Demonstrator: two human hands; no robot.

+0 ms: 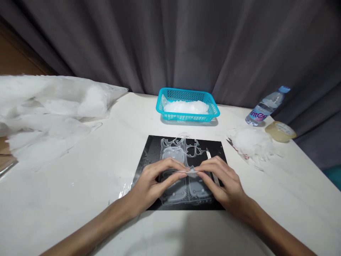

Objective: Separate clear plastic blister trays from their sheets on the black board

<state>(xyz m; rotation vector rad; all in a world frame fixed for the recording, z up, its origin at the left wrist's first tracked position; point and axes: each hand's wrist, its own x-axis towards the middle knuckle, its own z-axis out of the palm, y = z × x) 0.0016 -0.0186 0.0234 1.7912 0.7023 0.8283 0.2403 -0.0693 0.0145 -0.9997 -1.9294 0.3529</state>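
My left hand (162,177) and my right hand (221,177) pinch the two ends of a small translucent whitish piece (191,171), its exact kind unclear. They hold it just above a black board (144,170). On that board lies a translucent moulded sheet (173,192) with rounded rectangular shapes, partly hidden under my hands. Clear cut-out scraps (194,147) with curved holes rest along its far side. Close to my right fingers a slim metal blade tool (208,153) lies on the board, partly covered by the hand.
A blue plastic basket (188,115) holding white material stands behind the board. White plastic bags (61,103) spread over the left side. On the right are scissors (237,148), a pile of clear scraps (250,142), a tape roll (280,131) and a water bottle (266,106). A grey curtain (191,46) hangs behind.
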